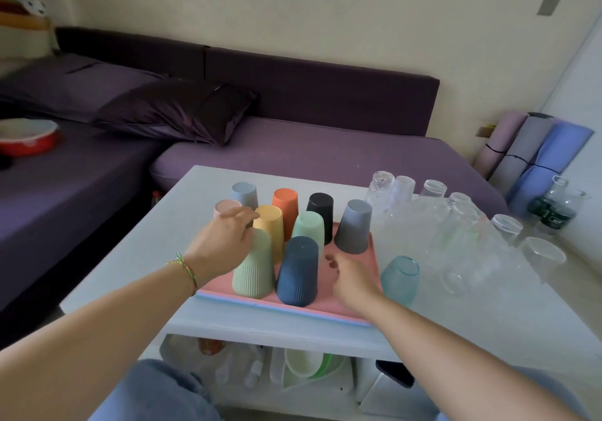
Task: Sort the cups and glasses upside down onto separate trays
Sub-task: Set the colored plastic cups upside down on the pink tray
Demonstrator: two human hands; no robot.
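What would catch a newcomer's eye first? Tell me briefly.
The bright cups upside down on the pink tray, dead centre, stand out. Right of it crowd clear glasses, a teal glass nearest the tray. The left hand lies over the pale green cup; the right hand hovers above the tray.

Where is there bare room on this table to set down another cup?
Free: pink tray, front right corner between navy cup, grey cup and right hand; table strip left of the tray. Crowded: tray's back and left; clear glasses fill the table's right.
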